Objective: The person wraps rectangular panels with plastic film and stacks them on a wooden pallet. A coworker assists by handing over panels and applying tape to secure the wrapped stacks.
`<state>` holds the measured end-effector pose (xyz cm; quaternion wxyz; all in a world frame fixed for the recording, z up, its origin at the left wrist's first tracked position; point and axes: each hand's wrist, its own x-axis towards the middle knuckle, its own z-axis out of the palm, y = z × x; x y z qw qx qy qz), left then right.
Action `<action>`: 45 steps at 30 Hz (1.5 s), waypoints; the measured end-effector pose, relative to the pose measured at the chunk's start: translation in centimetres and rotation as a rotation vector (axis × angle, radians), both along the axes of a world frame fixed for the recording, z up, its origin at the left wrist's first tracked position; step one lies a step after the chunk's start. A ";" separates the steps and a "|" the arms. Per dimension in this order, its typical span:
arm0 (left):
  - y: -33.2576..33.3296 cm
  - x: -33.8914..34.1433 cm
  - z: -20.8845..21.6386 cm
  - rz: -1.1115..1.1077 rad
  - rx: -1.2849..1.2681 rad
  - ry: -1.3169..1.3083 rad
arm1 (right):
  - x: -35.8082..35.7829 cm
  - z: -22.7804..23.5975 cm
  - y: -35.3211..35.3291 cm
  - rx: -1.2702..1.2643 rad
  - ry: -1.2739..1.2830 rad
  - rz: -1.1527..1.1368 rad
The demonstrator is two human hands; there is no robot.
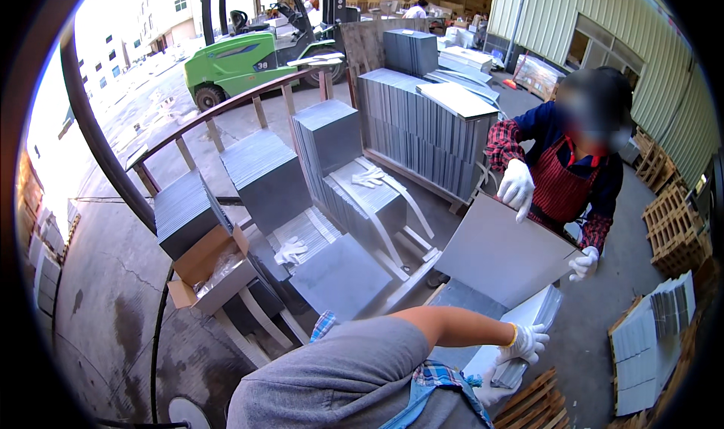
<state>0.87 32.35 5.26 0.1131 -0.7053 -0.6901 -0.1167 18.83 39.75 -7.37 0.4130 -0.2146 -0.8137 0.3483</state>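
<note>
My left hand [526,344], in a white knitted glove, reaches across to the right with its fingers curled over the outer edge of a stack of pale grey stone tiles [528,312]. Lower down, my right hand [494,387], also gloved, grips the near end of the same tiles; part of it is hidden. Across from me a co-worker [577,150] in a red checked apron holds a large square tile [501,244] tilted on edge. One of the co-worker's gloved hands is on its top edge, the other at its right corner.
Rows of grey tiles [260,165] stand upright on racks ahead and left. White gloves [290,251] lie on one row. An open cardboard box [219,271] holds clear plastic. A green forklift [249,63] is behind the railing. Wooden pallets [675,229] and more tiles [652,338] are at right.
</note>
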 end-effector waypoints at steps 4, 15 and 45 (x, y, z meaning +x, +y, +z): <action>-0.1 0.4 0.5 0.003 -0.011 0.006 | 0.2 0.7 0.2 0.103 0.021 -0.006; -0.3 0.5 1.2 0.033 -0.085 0.007 | 0.0 2.9 -1.6 -0.048 0.096 0.066; -0.2 0.9 1.8 0.028 -0.105 -0.043 | -0.4 1.6 -1.6 -0.137 -0.046 -0.117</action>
